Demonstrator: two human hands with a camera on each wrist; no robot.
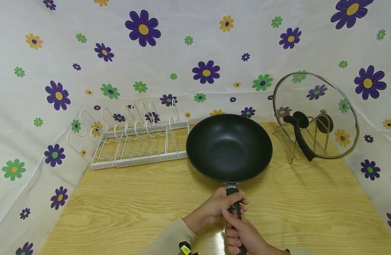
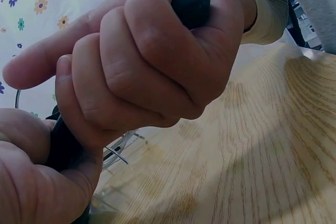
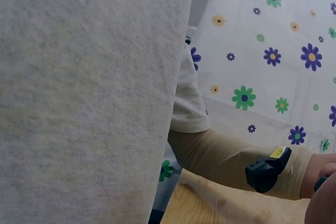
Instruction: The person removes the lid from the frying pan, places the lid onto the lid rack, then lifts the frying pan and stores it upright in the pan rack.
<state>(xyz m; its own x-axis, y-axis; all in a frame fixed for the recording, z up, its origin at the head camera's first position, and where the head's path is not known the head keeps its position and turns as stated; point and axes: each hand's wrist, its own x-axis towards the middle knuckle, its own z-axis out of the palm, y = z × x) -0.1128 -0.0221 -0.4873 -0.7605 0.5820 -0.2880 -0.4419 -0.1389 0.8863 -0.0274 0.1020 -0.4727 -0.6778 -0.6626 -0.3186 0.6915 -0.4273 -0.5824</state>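
Head view shows the pan at the middle of the table, its black inside facing up and its handle pointing toward the person. Both hands grasp that handle: the left hand nearer the pan, the right hand just behind it, near the end. Red lettering shows between them. Whether the pan's base touches the table, I cannot tell. Left of the pan lies a white wire rack; to the right, a glass lid with a black grip leans tilted on a wire stand. Flowered cloth hangs behind. From the left wrist, the right hand's curled fingers wrap the handle, whose tip pokes out. From the right wrist, a grey shirt fills much of the view, beside a tan sleeve bearing a dark device.
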